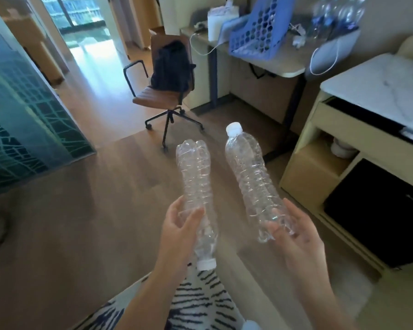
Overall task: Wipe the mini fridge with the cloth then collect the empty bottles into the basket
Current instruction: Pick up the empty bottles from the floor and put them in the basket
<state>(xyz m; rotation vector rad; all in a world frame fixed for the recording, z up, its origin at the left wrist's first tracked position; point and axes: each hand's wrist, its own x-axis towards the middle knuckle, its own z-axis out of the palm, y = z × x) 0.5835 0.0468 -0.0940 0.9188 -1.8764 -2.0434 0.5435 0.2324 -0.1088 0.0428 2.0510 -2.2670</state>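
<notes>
Two clear, crumpled bottles were held over the floor (93, 210). The first bottle (197, 177) was gripped by the left hand (179, 231), fingers curled round it, white cap toward the person. The second bottle (250, 172) was gripped near its base by the right hand (296, 236), cap pointing away. The blue basket (255, 32) was tilted on the desk (284, 60), beside more bottles (339, 15) (blue labels, too blurred to be read). The black mini fridge (379, 215) was set low at right.
</notes>
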